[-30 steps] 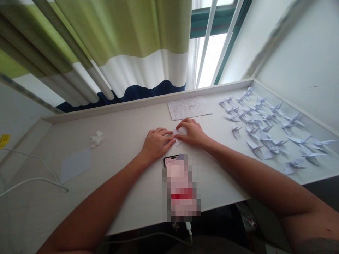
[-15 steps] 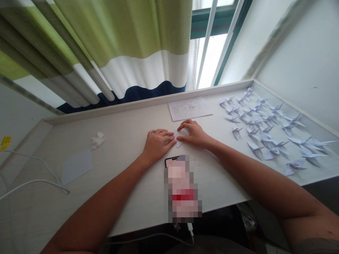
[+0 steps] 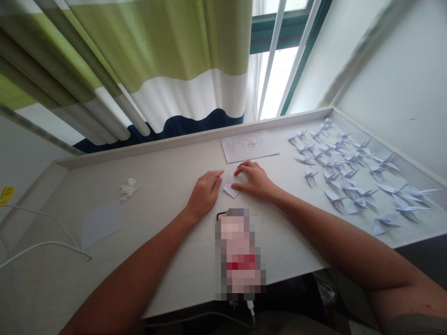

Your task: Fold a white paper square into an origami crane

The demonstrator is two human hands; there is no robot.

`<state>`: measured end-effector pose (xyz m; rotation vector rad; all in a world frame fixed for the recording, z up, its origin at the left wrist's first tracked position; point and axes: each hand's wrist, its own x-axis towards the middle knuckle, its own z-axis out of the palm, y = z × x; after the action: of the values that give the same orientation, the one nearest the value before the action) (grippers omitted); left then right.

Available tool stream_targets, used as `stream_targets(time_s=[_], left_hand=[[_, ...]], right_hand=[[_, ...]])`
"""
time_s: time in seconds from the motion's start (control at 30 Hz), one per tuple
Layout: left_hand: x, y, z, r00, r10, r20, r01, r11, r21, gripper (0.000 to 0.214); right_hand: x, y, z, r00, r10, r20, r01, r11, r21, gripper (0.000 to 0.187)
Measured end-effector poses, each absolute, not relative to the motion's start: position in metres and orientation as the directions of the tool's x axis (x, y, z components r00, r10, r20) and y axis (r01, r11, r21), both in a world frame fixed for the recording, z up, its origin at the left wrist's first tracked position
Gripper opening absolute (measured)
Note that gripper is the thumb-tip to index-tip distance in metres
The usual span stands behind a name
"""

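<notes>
Paper (image 3: 230,187), white, folded, touching open right hand (image 3: 253,180); open left hand (image 3: 204,195) just beside.

Daylight from the window (image 3: 275,79); edges bowed and soft.

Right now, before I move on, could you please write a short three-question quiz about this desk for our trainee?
1. Which hand touches the small folded paper: the left hand or the right hand?
2. True or false: the crumpled tissue lies among the paper cranes.
3. Which lies closest to the crumpled tissue: A) the pale diamond-shaped paper, B) the printed sheet, or C) the paper cranes?

Key: 1 right hand; 2 false; 3 A.
</notes>
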<state>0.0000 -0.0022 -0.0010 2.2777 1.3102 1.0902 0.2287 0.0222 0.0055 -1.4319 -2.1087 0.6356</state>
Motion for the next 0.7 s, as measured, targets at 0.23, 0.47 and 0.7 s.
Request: stream_targets(time_s=[0.23, 0.47, 0.7], left_hand=[[-0.006, 0.006, -0.002, 0.133, 0.827, 0.547, 0.505, -0.531, 0.681, 0.023], [-0.005, 0.002, 0.0, 0.204, 0.81, 0.549, 0.512, -0.567, 0.645, 0.029], [0.0, -0.005, 0.0, 0.138, 0.751, 0.646, 0.524, -0.609, 0.595, 0.028]], right_hand=[[0.228, 0.021, 0.006, -0.316, 0.937, 0.148, 0.702, 0.337, -0.627, 0.027], [0.23, 0.023, 0.001, -0.323, 0.925, 0.198, 0.663, 0.371, -0.651, 0.023], [0.234, 0.023, 0.006, -0.369, 0.855, 0.365, 0.499, 0.514, -0.698, 0.012]])
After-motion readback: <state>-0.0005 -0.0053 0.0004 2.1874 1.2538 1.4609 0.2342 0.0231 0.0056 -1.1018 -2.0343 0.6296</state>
